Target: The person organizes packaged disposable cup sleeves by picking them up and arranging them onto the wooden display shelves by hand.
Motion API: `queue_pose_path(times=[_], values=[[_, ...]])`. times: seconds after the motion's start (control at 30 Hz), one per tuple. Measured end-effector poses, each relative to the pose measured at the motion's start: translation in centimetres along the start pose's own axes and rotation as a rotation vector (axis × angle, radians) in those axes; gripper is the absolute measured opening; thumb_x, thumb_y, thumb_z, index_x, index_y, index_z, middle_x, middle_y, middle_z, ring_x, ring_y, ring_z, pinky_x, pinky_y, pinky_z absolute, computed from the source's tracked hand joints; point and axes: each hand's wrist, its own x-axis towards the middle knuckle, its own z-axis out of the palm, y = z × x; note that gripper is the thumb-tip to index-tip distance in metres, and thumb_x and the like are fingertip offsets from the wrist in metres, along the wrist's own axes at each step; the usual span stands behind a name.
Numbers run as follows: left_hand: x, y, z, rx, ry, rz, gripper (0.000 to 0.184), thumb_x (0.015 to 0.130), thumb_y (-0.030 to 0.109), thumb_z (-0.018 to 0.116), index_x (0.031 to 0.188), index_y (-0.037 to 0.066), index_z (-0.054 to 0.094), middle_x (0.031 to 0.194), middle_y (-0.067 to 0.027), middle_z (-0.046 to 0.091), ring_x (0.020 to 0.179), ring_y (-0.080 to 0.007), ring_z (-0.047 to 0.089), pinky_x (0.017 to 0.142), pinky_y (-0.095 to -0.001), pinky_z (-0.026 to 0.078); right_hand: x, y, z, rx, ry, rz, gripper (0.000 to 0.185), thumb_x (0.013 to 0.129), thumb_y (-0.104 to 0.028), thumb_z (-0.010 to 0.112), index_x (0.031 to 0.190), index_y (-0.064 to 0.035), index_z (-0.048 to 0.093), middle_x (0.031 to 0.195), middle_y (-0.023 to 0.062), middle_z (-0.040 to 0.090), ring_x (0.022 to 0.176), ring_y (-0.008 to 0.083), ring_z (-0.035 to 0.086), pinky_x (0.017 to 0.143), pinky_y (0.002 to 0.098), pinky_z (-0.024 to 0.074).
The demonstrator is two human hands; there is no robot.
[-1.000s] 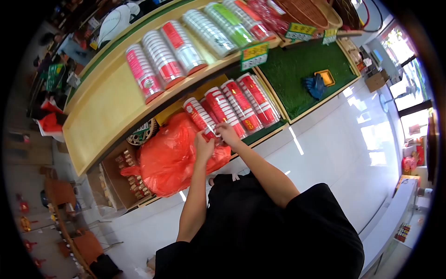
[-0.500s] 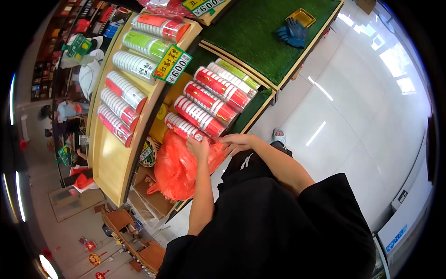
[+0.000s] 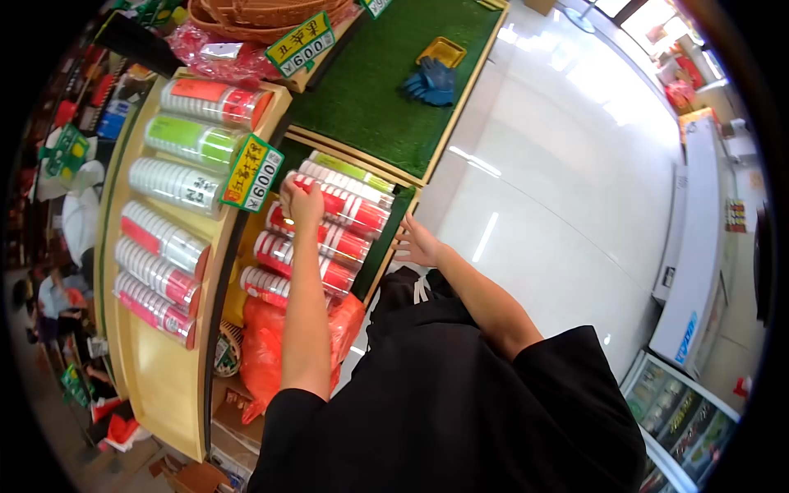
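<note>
Several clear-wrapped sleeves of red and white paper cups [image 3: 316, 244] lie side by side on the lower shelf. My left hand [image 3: 302, 204] is at the far-left end of one red sleeve of paper cups [image 3: 355, 207], fingers curled on its end. Just off the right ends of the sleeves, my right hand [image 3: 417, 242] is open, fingers spread, with nothing in it. Beyond the red sleeve lies a sleeve of green cups [image 3: 353, 171]. My left forearm covers part of the nearer sleeves.
A sloped wooden shelf [image 3: 160, 370] holds more cup sleeves and a price sign [image 3: 252, 172]. An orange-red plastic bag [image 3: 267, 349] sits at the near end. Blue gloves [image 3: 431, 84] and a yellow tray [image 3: 442, 52] lie on green matting [image 3: 362, 90]. Tiled floor is on the right.
My left hand has moved from the nearest sleeve to a farther red one. My right hand has opened out, fingers spreading. The camera view has shifted, bringing freezers into sight on the right.
</note>
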Motion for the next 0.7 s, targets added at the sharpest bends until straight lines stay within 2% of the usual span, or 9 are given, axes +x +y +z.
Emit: queue_pose_path(times=[0.07, 0.17, 0.23, 0.27, 0.37, 0.43, 0.57, 0.67, 0.7], values=[[4.0, -1.6, 2.2, 0.03, 0.022, 0.047, 0.071, 0.081, 0.039, 0.06, 0.142, 0.012, 0.035, 0.15, -0.0157, 0.035, 0.14, -0.0342, 0.029, 0.112, -0.0523, 0.023, 0.2, -2.0, 0.9, 0.207, -0.053, -0.029, 0.099, 0.088, -0.075, 0.04, 0.154, -0.022, -0.011, 0.16, 0.0195, -0.001, 0.145, 0.0401, 0.016, 0.113, 0.0571, 0.0254], [5.0, -1.3, 2.4, 0.092, -0.018, 0.008, 0.074, 0.081, 0.042, 0.06, 0.145, 0.015, 0.033, 0.152, -0.0125, 0.034, 0.141, -0.0329, 0.028, 0.115, -0.0512, 0.018, 0.0, -2.1, 3.2, 0.364, 0.014, -0.097, 0.101, 0.085, -0.077, 0.04, 0.154, -0.0234, -0.011, 0.161, 0.0176, -0.005, 0.146, 0.0389, 0.012, 0.114, 0.0573, 0.0217], [5.4, -0.7, 1.6, 0.064, -0.09, 0.047, 0.073, 0.083, 0.043, 0.059, 0.147, 0.018, 0.033, 0.152, -0.0129, 0.035, 0.142, -0.0322, 0.027, 0.115, -0.051, 0.016, 1.1, -1.4, 3.9, 0.308, -0.021, -0.151, 0.1, 0.086, -0.077, 0.04, 0.154, -0.023, -0.011, 0.161, 0.0169, -0.003, 0.148, 0.036, 0.007, 0.116, 0.0568, 0.0156], [5.3, 0.0, 1.4, 0.125, -0.149, 0.004, 0.073, 0.084, 0.042, 0.058, 0.148, 0.019, 0.032, 0.151, -0.0129, 0.037, 0.142, -0.0321, 0.026, 0.116, -0.0506, 0.015, 1.0, -1.6, 5.2, 0.246, -0.007, -0.147, 0.094, 0.088, -0.077, 0.034, 0.155, -0.0236, -0.005, 0.162, 0.013, 0.002, 0.148, 0.033, 0.002, 0.117, 0.0569, 0.0045], [5.6, 0.7, 1.7, 0.191, -0.201, -0.079, 0.07, 0.086, 0.044, 0.056, 0.147, 0.02, 0.034, 0.147, -0.0127, 0.044, 0.145, -0.0319, 0.022, 0.117, -0.0489, 0.01, 0.2, -2.2, 6.2, 0.1, -0.094, -0.184, 0.088, 0.09, -0.075, 0.033, 0.155, -0.0226, 0.006, 0.162, 0.0091, 0.008, 0.148, 0.0316, 0.004, 0.116, 0.0569, 0.0031], [5.5, 1.3, 0.8, 0.236, -0.345, -0.074, 0.065, 0.086, 0.043, 0.054, 0.146, 0.024, 0.036, 0.15, -0.0087, 0.039, 0.146, -0.0258, 0.02, 0.118, -0.0494, 0.012, 0.8, -1.7, 6.1, 0.117, -0.059, -0.21, 0.085, 0.09, -0.075, 0.032, 0.154, -0.0224, 0.012, 0.161, 0.0095, 0.011, 0.147, 0.0309, 0.006, 0.116, 0.0567, 0.0049], [6.4, -3.1, 1.2, 0.18, -0.244, 0.228, 0.064, 0.084, 0.04, 0.058, 0.143, 0.022, 0.041, 0.151, -0.0127, 0.036, 0.144, -0.028, 0.025, 0.116, -0.0525, 0.015, 2.3, -0.5, 6.2, 0.04, 0.054, -0.259, 0.076, 0.093, -0.071, 0.033, 0.15, -0.0211, 0.029, 0.156, 0.0048, 0.028, 0.142, 0.0262, 0.025, 0.114, 0.0552, 0.008], [7.7, -5.8, 1.8, 0.003, -0.195, 0.072, 0.062, 0.083, 0.033, 0.064, 0.139, 0.017, 0.046, 0.149, -0.0164, 0.038, 0.138, -0.0323, 0.035, 0.111, -0.0472, 0.03, 2.7, -0.4, 6.2, -0.031, 0.014, -0.263, 0.077, 0.092, -0.071, 0.035, 0.152, -0.023, 0.025, 0.157, 0.0011, 0.026, 0.143, 0.0253, 0.024, 0.115, 0.0582, 0.0038], [7.4, -5.7, 1.1, -0.084, -0.207, 0.065, 0.061, 0.082, 0.031, 0.065, 0.138, 0.015, 0.047, 0.147, -0.0174, 0.041, 0.135, -0.0338, 0.039, 0.108, -0.0442, 0.035, 2.3, -0.7, 6.6, -0.021, -0.009, -0.273, 0.08, 0.093, -0.069, 0.038, 0.154, -0.0223, 0.018, 0.16, 0.0044, 0.019, 0.145, 0.0275, 0.018, 0.116, 0.0573, 0.0034]])
